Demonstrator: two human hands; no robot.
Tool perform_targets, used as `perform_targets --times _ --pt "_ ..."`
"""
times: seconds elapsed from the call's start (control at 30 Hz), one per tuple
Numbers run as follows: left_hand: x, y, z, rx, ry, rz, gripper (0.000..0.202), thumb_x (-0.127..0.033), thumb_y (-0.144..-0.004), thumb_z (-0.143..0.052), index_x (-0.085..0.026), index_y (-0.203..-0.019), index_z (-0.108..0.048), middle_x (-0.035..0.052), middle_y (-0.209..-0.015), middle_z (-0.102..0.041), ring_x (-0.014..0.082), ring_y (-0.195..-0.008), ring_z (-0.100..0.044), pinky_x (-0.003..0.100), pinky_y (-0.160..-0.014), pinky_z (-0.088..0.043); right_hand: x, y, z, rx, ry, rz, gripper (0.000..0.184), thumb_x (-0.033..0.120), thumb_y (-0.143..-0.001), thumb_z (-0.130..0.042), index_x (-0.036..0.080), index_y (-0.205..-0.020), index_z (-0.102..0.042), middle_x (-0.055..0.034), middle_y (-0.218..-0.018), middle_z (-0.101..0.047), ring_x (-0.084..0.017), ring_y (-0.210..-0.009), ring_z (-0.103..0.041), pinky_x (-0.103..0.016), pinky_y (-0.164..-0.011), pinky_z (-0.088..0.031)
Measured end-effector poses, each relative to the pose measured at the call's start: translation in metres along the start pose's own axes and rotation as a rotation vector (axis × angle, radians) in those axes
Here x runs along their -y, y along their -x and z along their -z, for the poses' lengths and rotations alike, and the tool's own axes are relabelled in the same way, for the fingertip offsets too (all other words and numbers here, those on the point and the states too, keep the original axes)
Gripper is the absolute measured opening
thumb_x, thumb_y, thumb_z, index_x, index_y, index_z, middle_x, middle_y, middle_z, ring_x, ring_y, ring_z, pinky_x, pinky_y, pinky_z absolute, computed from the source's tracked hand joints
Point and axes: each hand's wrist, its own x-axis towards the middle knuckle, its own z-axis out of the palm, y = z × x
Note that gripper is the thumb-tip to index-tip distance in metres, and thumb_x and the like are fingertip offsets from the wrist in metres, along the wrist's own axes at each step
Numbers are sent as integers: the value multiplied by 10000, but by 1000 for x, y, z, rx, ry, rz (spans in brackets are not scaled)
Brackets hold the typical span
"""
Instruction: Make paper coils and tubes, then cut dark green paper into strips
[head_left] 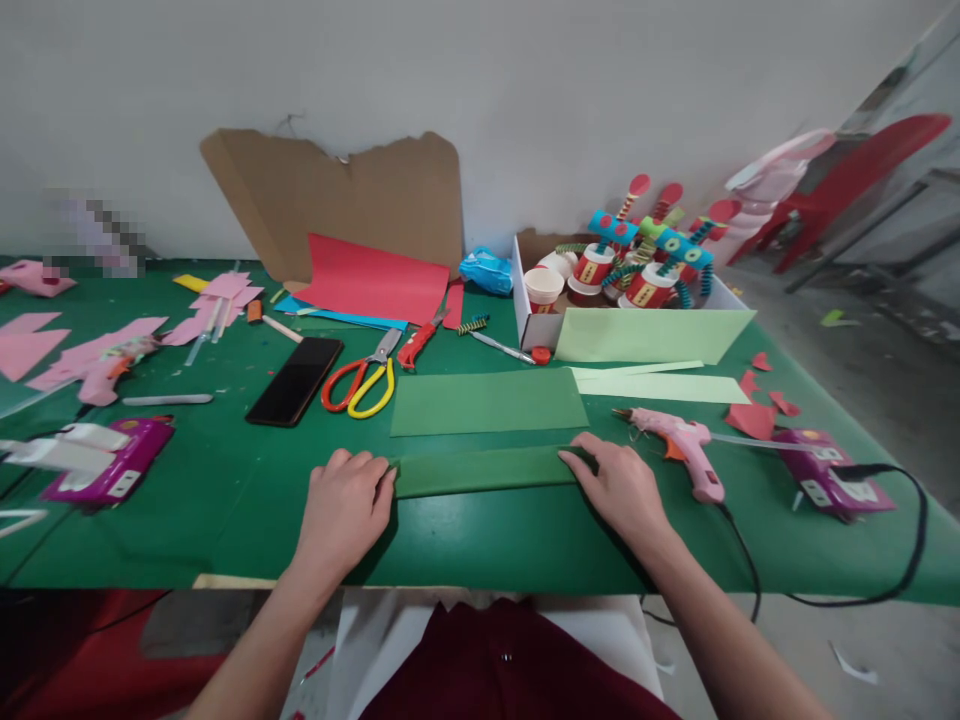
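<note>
A long strip of folded green paper (484, 472) lies near the front of the green table. My left hand (346, 508) pinches its left end, fingers curled together. At the other end my right hand (616, 490) grips the strip between thumb and fingers. Just behind the strip lies a flat sheet of green paper (489, 402), touched by neither hand. Scissors (360, 385) with one red and one yellow handle rest beyond my left hand. To the right of my right hand lies a pink glue gun (686, 445).
A white box (536, 330) of paper-cup figures stands at the back right. Red paper (379, 280) leans on cardboard (375, 195). A phone (295, 382), a utility knife (418, 342), purple power strips (139, 460) and another glue gun (105, 378) lie about. A cord (919, 530) trails at right.
</note>
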Motion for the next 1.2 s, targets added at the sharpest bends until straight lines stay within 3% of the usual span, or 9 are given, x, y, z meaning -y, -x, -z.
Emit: perform_targets --times 0.73,1.2 --pt "-3 -4 1 41 -16 25 375 -283 -949 -328 -191 -700 -592 90 -753 -638 263 -807 -512 325 -610 -282 3 -1 -2 -10 103 -29 213 390 -923 -489 241 -863 -628 -22 -713 -713 -214 -640 -647 -280 -598 -371" --pt "-1 -1 0 73 -45 29 431 -297 -957 -274 -181 -802 -658 93 -797 -653 273 -842 -523 348 -644 -311 2 3 -2 2 8 -68 156 349 -895 -560 208 -857 -615 -35 -741 -682 -201 -699 -612 -286 -677 -386"
